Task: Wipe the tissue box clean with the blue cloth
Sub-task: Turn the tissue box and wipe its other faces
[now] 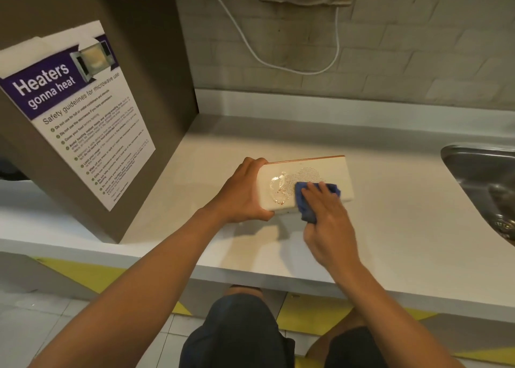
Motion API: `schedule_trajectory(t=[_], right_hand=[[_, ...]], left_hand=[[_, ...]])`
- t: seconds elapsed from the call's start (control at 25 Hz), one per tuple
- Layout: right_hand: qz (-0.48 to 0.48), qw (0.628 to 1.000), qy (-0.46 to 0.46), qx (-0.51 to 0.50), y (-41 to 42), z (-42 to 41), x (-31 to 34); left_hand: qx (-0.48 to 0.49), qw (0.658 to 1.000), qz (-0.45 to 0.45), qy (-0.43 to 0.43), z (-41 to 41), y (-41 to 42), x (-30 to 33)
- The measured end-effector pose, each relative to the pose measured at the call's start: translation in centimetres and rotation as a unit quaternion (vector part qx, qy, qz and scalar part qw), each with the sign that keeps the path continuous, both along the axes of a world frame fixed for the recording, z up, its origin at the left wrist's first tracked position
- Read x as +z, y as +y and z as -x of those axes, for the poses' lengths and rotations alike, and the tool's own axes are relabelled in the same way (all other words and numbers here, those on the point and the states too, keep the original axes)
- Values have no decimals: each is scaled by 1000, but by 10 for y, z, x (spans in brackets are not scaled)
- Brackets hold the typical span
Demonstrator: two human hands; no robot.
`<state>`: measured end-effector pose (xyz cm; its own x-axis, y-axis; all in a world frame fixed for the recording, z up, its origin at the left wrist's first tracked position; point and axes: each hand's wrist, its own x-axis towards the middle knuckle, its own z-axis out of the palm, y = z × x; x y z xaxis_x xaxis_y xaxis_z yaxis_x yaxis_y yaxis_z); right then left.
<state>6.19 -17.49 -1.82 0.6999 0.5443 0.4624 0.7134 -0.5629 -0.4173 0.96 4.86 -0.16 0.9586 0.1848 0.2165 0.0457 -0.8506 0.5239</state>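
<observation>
Two bare hands are on the tissue box (303, 182), which sits on the white counter (390, 228) approx midway btwn the brown cabinet side on the left and the steel sink (482, 183) on the right. Box is cream w/ a dotted pattern and a thin orange edge along its far side; a crinkled clear plastic opening shows on its upturned face. It looks tilted, near edge lifted off the counter, w/ a shadow under it.

Left hand (242, 192) grips the box's left end, fingers curled over the far corner, thumb wrapped under the near edge. Right hand (326, 217) presses the blue cloth (309, 203) onto the box's face right of the plastic opening; fingers lie fairly straight on top of the cloth, pressed close together. Cloth is bunched, part hanging over the box's near edge.

Poster (75, 111) reading "Heaters gonna heat" w/ microwave safety guidelines is stuck on the cabinet side. White cable (250, 44) loops down the tiled wall behind the counter. Below the counter edge: the person's dark shorts and knees, plus yellow-and-grey floor marking.
</observation>
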Motion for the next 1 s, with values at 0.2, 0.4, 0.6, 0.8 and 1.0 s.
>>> schedule_trajectory(t=[0.2,0.4,0.6,0.8,1.0], right_hand=[[0,998,21,-64,21,-32,13],[26,1000,4,0,19,-1,0],[6,997,29,-75,12,-34,13],[22,999,28,3,50,12,9],[15,999,25,-22,17,-15,2]], left_hand=[[17,1000,7,-3,0,-2,-1],[3,1000,-5,-3,1,-1,0],[7,1000,-10,-9,3,-5,-1],[10,1000,-6,-13,2,-5,-2],[0,1000,-25,-17,3,-4,-4]])
